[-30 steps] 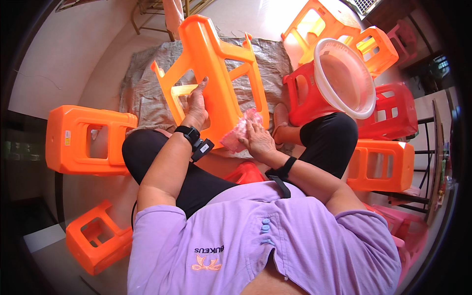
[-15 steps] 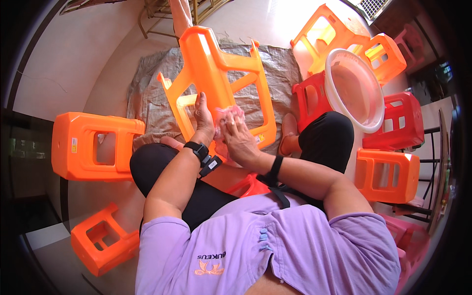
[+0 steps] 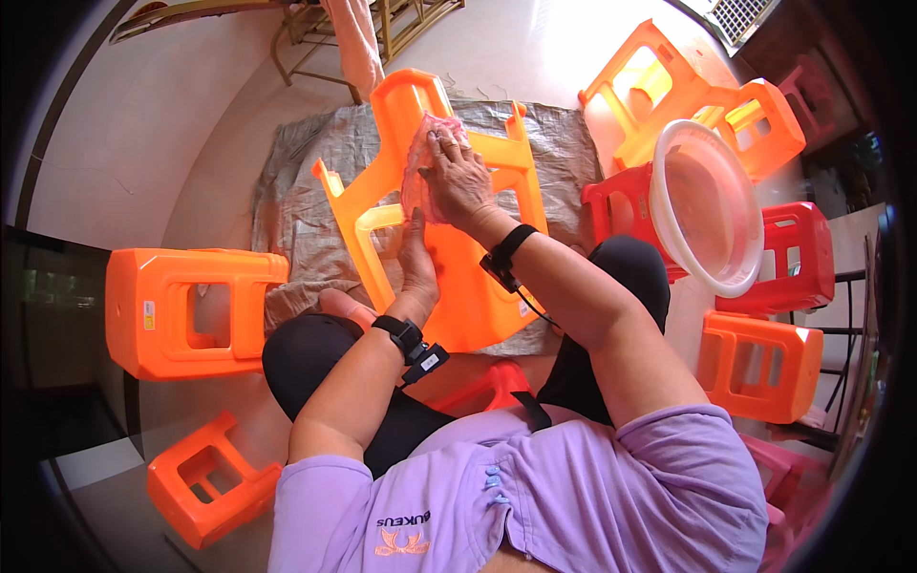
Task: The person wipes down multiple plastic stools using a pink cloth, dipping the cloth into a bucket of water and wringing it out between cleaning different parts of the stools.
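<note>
An orange plastic stool lies tipped in front of my knees, its legs pointing away from me. My right hand presses a damp-looking pink cloth against the stool's far part, near one leg. The cloth is bunched under the palm and hangs out on the left. Lower down, my left hand grips the stool's left edge. Its thumb points up to the cloth's lower end, and its other fingers are mostly hidden.
A crumpled grey sheet covers the floor beneath the stool. A white basin rests on a red stool at the right. More orange stools stand on both sides, one at the left. Bamboo furniture is at the back.
My right hand has slid the cloth away from me, up to the stool's far part. My left hand has shifted a little nearer and to the right.
</note>
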Tool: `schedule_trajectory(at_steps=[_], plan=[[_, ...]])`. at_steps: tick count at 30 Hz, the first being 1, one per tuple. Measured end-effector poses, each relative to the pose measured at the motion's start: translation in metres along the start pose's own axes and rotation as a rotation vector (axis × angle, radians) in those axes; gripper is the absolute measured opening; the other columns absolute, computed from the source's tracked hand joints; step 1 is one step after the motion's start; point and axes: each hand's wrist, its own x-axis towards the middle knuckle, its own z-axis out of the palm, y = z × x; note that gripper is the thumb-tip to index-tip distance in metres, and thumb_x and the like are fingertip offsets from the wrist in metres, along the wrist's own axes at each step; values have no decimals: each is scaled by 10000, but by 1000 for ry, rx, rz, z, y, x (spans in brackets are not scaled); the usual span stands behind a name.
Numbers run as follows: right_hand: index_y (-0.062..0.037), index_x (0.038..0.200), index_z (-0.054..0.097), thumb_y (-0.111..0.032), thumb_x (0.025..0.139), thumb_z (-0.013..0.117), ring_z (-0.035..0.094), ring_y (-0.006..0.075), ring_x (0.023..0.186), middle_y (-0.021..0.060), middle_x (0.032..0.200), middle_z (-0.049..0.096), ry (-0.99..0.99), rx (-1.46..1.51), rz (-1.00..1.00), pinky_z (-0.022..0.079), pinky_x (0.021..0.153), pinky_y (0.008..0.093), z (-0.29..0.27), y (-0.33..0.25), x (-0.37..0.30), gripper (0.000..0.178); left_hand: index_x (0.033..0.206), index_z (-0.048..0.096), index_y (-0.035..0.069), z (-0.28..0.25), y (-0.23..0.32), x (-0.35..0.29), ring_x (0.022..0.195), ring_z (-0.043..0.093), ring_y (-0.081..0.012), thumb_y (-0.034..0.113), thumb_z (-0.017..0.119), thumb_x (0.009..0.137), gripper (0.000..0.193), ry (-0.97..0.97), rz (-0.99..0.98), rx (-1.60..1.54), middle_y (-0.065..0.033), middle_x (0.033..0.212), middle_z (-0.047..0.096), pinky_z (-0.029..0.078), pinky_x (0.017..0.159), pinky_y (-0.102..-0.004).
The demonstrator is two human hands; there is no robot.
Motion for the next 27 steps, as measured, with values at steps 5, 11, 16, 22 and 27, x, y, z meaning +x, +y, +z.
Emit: schedule_trajectory(at_steps=[5, 11, 16, 22, 27], plan=[[-37, 1366, 408, -368, 941, 362, 365, 352, 1315, 192, 1403, 406, -113, 62, 352, 336, 1029, 443, 17, 46, 3, 540, 1192, 549, 45, 14, 12, -19, 983, 558, -152, 434, 653, 853, 527, 39, 135, -37, -35, 1102, 582, 466, 858, -277], [-82, 1365, 403, -300, 798, 629, 354, 374, 1313, 215, 1422, 366, -395, -55, 475, 337, 1047, 420, 18, 109, -2, 648, 1137, 572, 17, -19, 0, 2, 982, 543, -138, 328, 691, 845, 443, 66, 280, 11, -38, 1073, 596, 410, 898, -268], [-69, 1341, 433, -372, 898, 452, 385, 370, 1289, 222, 1394, 396, -361, -75, 341, 284, 1089, 405, 19, 82, 4, 537, 1144, 564, 24, -4, 4, -14, 989, 537, -149, 281, 726, 816, 447, 89, 359, 109, -39, 1075, 591, 404, 906, -275], [-101, 1432, 315, -352, 951, 393, 314, 325, 1354, 148, 1463, 340, -319, 153, 191, 276, 1090, 447, 14, 41, 6, 548, 1146, 547, 38, -28, 2, -1, 964, 548, -157, 248, 748, 792, 458, 87, 341, 236, -35, 1057, 597, 421, 884, -280], [-100, 1416, 345, -404, 954, 365, 329, 319, 1339, 139, 1465, 337, -302, 34, 394, 325, 1037, 457, 33, 95, -9, 554, 1133, 546, 47, -18, 9, -11, 905, 569, -154, 177, 764, 762, 449, 83, 296, 186, -37, 1023, 603, 454, 833, -274]])
